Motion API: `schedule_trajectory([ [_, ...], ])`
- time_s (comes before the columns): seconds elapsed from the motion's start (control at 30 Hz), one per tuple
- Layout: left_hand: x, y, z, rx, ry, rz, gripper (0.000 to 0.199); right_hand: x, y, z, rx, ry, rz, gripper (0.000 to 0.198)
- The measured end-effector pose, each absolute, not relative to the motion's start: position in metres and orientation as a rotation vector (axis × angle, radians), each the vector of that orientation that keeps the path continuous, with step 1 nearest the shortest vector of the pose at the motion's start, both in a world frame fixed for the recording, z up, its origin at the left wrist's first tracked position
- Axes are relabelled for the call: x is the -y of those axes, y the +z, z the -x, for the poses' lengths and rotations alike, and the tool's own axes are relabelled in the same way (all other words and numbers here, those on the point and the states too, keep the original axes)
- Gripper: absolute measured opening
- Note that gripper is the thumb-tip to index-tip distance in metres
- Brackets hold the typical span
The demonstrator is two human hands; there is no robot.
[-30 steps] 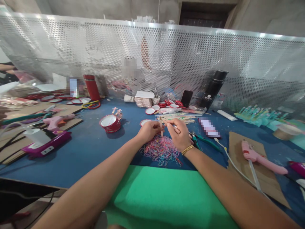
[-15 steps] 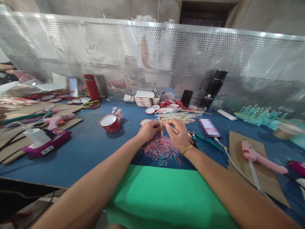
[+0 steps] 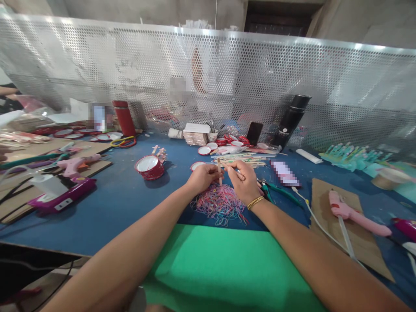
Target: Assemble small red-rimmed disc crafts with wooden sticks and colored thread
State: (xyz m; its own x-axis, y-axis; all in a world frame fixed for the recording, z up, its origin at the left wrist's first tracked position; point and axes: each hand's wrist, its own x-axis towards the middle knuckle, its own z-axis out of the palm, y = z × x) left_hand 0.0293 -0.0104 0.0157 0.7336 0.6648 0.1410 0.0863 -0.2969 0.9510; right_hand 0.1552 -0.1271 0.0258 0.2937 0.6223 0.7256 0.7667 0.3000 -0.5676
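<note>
My left hand (image 3: 204, 178) is closed in a pinch on a flat wooden craft stick (image 3: 219, 170), held upright. Close by on the right, my right hand (image 3: 243, 178) has its thumb and fingers pressed together beside the stick. Something small and pale shows among its curled fingers, too small to name. Below both hands lies a tangled pile of thin coloured elastic bands (image 3: 221, 206), mostly pink, purple and blue. Behind the right hand are green-handled pliers (image 3: 284, 193), partly hidden by it.
A stack of red-rimmed round pieces (image 3: 149, 168) stands left on the blue table (image 3: 123, 208). Printed sticks (image 3: 250, 160) lie behind my hands. A pink glue gun (image 3: 354, 214) rests on cardboard at right. A black bottle (image 3: 290, 122) and red bottle (image 3: 124, 119) stand behind.
My right hand's fingers have shifted slightly beside the craft stick. The left hand keeps its hold, and the stick stays upright in almost the same place.
</note>
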Motion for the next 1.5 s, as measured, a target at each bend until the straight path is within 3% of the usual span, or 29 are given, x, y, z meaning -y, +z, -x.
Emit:
schedule_trajectory([
  [1.5,0.005,0.006,-0.031,-0.548,0.643,-1.746,0.034,0.128,0.029,-0.155,1.414,-0.188,1.341,0.017],
])
